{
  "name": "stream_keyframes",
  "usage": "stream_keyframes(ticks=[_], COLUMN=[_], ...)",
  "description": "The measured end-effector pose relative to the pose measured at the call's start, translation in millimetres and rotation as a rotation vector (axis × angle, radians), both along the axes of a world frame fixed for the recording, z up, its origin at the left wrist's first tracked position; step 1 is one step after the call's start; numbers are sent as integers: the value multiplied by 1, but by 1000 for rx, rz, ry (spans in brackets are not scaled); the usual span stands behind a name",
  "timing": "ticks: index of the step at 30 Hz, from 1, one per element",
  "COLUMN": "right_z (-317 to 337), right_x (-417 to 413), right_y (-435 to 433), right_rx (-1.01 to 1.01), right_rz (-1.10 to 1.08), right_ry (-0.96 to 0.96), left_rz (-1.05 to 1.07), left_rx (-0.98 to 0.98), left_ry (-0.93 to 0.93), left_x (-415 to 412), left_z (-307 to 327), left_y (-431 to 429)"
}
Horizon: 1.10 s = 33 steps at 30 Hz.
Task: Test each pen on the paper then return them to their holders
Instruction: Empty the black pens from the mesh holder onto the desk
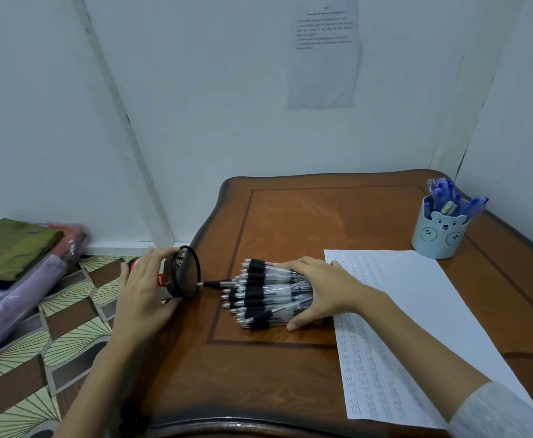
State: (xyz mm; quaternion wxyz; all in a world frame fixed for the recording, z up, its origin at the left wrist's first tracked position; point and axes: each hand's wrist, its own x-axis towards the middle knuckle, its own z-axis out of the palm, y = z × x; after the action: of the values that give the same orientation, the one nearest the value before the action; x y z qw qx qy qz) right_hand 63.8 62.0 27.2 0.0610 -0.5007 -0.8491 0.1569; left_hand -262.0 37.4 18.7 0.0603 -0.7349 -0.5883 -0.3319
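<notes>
wooden table (290, 374) carries a pen pile (259, 295), paper (417, 311), blue holder (439, 238).

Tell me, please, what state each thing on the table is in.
Black pens: bundled, lying on the table, gripped by the right hand.
Mesh holder: tipped on its side at the table edge, mouth toward the pens, held by the left hand.
Paper: flat, partly covered with writing.
Bear cup: upright, holding blue pens.
</notes>
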Motion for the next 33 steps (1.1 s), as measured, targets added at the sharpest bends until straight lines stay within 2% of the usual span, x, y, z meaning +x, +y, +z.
stream_keyframes(ticks=[4, 6, 11, 17, 27, 33], right_z=[0, -3, -10, -10, -1, -14], right_x=[-8, -14, -19, -21, -5, -11], right_y=[-4, -5, -4, -12, -18, -32], right_rx=[77, 119, 75, 75, 58, 107], right_rz=[26, 34, -30, -10, -2, -16], right_ry=[-12, -22, 35, 3, 110, 65], left_rz=[27, 25, -36, -135, -185, -175], left_rx=[48, 68, 112, 56, 50, 41], left_ry=[-77, -172, -369, -603, -807, -929], left_x=[-3, 4, 25, 51, 78, 85], left_z=[0, 2, 6, 4, 8, 10], left_y=[-3, -5, -8, -7, -12, -14])
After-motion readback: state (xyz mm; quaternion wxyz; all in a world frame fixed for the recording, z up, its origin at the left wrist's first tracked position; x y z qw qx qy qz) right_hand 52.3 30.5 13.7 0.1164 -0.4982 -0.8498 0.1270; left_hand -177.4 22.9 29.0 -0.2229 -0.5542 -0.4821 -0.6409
